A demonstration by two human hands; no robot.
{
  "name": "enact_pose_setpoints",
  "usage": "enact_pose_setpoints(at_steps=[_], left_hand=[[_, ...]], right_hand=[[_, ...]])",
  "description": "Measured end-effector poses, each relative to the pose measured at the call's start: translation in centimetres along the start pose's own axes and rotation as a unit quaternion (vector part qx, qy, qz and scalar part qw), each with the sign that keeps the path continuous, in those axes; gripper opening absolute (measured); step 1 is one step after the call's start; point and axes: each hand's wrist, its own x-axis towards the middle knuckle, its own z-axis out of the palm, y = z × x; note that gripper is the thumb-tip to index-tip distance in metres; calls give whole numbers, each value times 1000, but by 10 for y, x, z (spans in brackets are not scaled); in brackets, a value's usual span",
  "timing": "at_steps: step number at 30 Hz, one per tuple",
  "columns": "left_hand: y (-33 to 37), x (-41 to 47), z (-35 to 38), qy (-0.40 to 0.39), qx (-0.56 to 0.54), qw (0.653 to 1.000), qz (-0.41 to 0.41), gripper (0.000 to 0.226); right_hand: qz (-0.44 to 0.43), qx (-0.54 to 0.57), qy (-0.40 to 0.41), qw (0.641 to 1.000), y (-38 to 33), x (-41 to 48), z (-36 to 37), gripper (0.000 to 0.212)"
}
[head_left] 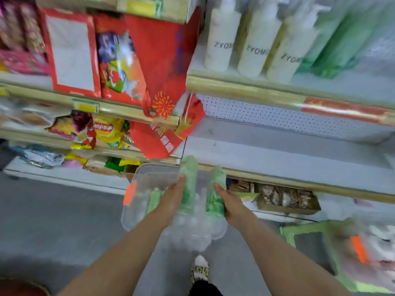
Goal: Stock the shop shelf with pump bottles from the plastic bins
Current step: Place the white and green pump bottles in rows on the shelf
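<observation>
Green pump bottle (189, 174) gripped by left hand (173, 199) | second green bottle (217, 182) gripped by right hand (233, 204) | both over clear bin (141, 174), not yet on shelf (277, 159) | upper row (256, 45) stocked; more seemingly in bin

Bare grey shelf (277, 154) wide open across centre right of the frame, red bags (158, 142) drooping over its left end, upper shelf (245, 87) overhead packed with white pump bottles (256, 43), clear bin (147, 174) and green plastic stool (310, 228) crowding the floor below it
</observation>
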Motion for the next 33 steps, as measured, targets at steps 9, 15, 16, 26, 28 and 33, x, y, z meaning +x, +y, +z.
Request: enact_pose_setpoints(at_steps=[9, 15, 16, 26, 28, 33], left_hand=[[99, -67, 64, -156, -124, 968, 154, 43], [162, -93, 108, -204, -165, 943, 205, 50], [169, -92, 116, -207, -167, 940, 212, 49], [231, -75, 228, -209, -146, 931, 260, 55], [244, -70, 250, -206, -147, 931, 265, 51], [265, -58, 287, -196, -158, 927, 278, 62]], right_hand=[[-149, 15, 38, 988, -119, -99, -41, 66], [-219, 27, 11, 975, -192, -121, -83, 58], [-228, 29, 7, 973, -205, -121, -91, 59], [-342, 5, 30, 939, -354, -92, -190, 77], [-362, 2, 45, 931, -380, -83, -209, 76], [-370, -1, 45, 928, -422, -55, -248, 63]])
